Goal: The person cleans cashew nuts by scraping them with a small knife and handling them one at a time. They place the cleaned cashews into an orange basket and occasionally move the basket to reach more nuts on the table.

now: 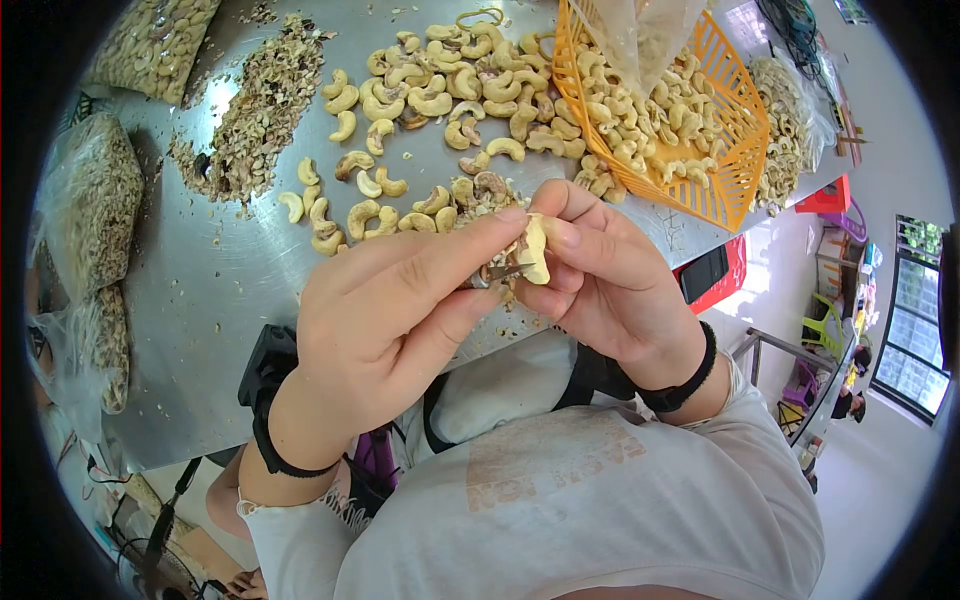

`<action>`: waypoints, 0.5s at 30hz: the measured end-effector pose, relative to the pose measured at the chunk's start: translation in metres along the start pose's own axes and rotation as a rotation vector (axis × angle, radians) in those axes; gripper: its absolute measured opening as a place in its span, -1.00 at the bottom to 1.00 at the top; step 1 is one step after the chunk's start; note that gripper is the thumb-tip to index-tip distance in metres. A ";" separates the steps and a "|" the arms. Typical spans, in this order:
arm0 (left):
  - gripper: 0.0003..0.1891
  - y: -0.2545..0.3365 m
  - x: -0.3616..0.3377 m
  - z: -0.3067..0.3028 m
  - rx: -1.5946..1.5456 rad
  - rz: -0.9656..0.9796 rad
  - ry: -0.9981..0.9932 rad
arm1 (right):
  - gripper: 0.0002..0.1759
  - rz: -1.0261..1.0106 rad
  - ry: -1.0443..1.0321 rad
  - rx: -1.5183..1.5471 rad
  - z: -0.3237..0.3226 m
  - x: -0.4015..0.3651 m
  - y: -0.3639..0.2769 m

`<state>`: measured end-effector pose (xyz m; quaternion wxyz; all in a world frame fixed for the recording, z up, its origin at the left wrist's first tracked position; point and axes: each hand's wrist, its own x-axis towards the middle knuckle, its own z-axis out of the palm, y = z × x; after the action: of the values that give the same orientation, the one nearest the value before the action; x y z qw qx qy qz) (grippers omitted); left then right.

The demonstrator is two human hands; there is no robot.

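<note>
Dozens of smooth, curved cashews [430, 85], cream to tan with some brown skin patches, lie loosely heaped on the far part of a dull grey metal table [210, 370], next to a far-left mound of dry, papery skin flakes [255, 125]. On the far right, an orange slatted plastic basket [738, 172] holds more nuts under a thin, crinkled clear bag [645, 45], while lumpy, filled plastic bags [95, 200] line the table's left side. Between the two hands, above the table's near edge, is one pale yellow cashew [537, 252], its surface smooth with a ragged brownish side. Thumb and fingers of the right hand [625, 275] pinch that nut, their tips close together. The left hand [385, 320] has its fingers pressed together around a small metal blade [508, 271], whose point reaches the nut's left edge; how its hidden fingers lie cannot be told. The left hand shows its back and slants far and rightward; the right hand slants far and leftward, fingers bent and part of the palm showing. A black band [690, 385] circles the right wrist.
</note>
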<state>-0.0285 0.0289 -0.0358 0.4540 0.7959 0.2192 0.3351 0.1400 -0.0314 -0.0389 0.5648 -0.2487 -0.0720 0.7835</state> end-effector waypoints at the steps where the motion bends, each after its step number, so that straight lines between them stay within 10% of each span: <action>1: -0.64 0.000 0.000 0.001 -0.004 -0.009 0.008 | -0.93 -0.005 -0.007 -0.003 0.000 0.000 0.000; 15: -0.69 -0.002 -0.002 0.000 0.206 0.145 0.017 | -0.91 -0.033 -0.015 -0.039 -0.003 0.001 0.004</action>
<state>-0.0299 0.0288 -0.0376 0.3424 0.8494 0.1982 0.3493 0.1376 -0.0325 -0.0437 0.5720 -0.2526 -0.0958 0.7745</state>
